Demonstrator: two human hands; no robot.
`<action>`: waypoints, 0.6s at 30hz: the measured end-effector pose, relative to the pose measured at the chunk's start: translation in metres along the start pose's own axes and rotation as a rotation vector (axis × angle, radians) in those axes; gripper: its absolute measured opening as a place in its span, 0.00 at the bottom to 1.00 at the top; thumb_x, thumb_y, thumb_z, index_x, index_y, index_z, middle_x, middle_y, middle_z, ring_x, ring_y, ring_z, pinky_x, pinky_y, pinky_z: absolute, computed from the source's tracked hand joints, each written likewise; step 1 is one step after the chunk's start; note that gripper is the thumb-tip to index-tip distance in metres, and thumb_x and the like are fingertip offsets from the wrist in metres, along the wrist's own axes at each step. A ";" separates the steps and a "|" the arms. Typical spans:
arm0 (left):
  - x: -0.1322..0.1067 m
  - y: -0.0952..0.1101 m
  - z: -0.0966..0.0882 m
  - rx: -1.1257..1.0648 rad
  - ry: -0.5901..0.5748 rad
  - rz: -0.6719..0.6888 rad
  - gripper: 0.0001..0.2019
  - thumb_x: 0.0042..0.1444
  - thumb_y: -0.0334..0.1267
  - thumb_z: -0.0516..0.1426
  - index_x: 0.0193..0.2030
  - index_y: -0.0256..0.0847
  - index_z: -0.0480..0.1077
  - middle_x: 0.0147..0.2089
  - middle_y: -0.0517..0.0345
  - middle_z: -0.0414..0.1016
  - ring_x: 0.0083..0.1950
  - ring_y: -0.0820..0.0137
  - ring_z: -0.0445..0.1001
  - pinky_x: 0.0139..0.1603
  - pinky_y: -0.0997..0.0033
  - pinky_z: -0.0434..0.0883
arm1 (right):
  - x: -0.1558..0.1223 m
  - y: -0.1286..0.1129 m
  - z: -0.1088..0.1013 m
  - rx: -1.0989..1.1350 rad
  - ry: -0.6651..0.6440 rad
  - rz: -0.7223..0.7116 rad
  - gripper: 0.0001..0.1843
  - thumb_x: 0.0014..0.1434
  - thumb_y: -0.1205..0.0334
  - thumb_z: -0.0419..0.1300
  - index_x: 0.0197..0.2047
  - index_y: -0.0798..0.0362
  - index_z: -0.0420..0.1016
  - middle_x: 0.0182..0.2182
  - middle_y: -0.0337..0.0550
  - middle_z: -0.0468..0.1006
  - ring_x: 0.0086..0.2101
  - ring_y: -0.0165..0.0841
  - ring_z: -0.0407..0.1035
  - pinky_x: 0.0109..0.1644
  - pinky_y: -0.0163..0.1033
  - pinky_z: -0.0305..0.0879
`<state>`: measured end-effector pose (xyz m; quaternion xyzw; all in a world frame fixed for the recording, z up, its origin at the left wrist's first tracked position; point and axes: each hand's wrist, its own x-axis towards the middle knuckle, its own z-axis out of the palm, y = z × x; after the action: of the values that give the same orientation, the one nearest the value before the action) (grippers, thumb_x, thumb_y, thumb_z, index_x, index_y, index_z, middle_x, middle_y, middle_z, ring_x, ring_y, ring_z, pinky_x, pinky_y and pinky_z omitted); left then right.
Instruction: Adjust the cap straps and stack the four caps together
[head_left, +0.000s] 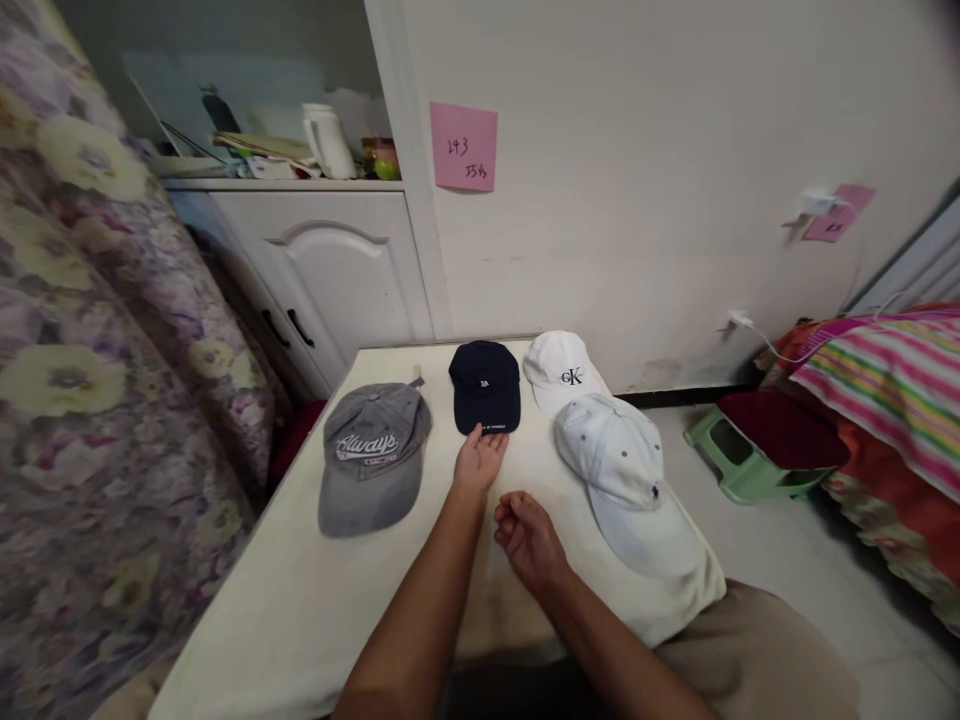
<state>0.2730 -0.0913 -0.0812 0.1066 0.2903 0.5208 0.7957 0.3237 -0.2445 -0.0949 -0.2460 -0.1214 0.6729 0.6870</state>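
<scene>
A navy baseball cap lies at the far middle of the table, its brim toward me. My left hand is palm up at the front edge of that brim, fingers stretched out and apart, touching or nearly touching it. Closer to me, my right hand hovers above the cloth with its fingers curled in and nothing visible in them. On the left sits a grey cap with "Always" lettering. To the right, a pale blue cap slightly overlaps a white cap marked CK.
A cream cloth covers the table, which stands against the wall. A floral curtain hangs at the left beside a white cabinet with a jug on it. A green stool and a bed with striped covers are at right.
</scene>
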 end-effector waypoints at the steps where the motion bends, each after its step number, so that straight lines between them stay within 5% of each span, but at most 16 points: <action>1: 0.002 -0.001 0.003 -0.029 0.007 0.008 0.12 0.65 0.31 0.50 0.51 0.40 0.71 0.54 0.43 0.76 0.55 0.66 0.77 0.55 0.65 0.75 | -0.001 -0.001 0.000 -0.002 0.006 -0.002 0.14 0.49 0.56 0.74 0.31 0.56 0.77 0.25 0.39 0.77 0.21 0.23 0.64 0.26 0.29 0.63; 8: -0.030 -0.012 -0.002 -0.130 0.097 0.022 0.08 0.67 0.29 0.50 0.38 0.37 0.70 0.41 0.48 0.79 0.42 0.69 0.81 0.49 0.65 0.79 | 0.004 -0.008 -0.007 -0.013 0.140 -0.109 0.18 0.48 0.61 0.75 0.40 0.55 0.77 0.34 0.43 0.83 0.38 0.32 0.77 0.45 0.35 0.72; 13: -0.093 -0.020 -0.023 -0.143 0.124 -0.014 0.10 0.65 0.25 0.52 0.33 0.37 0.69 0.34 0.50 0.80 0.38 0.68 0.82 0.49 0.63 0.79 | 0.007 -0.018 -0.017 -0.006 0.205 -0.147 0.16 0.49 0.63 0.72 0.41 0.53 0.75 0.34 0.41 0.84 0.39 0.33 0.79 0.49 0.38 0.73; 18: -0.165 -0.030 -0.045 -0.128 0.129 -0.070 0.08 0.64 0.23 0.52 0.40 0.32 0.72 0.40 0.44 0.82 0.42 0.62 0.83 0.52 0.56 0.77 | 0.003 -0.026 -0.021 -0.008 0.177 -0.146 0.13 0.50 0.66 0.69 0.41 0.53 0.77 0.38 0.40 0.85 0.37 0.32 0.79 0.45 0.35 0.74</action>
<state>0.2227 -0.2573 -0.0736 0.0117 0.3106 0.5158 0.7983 0.3563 -0.2450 -0.0999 -0.2976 -0.0804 0.5961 0.7414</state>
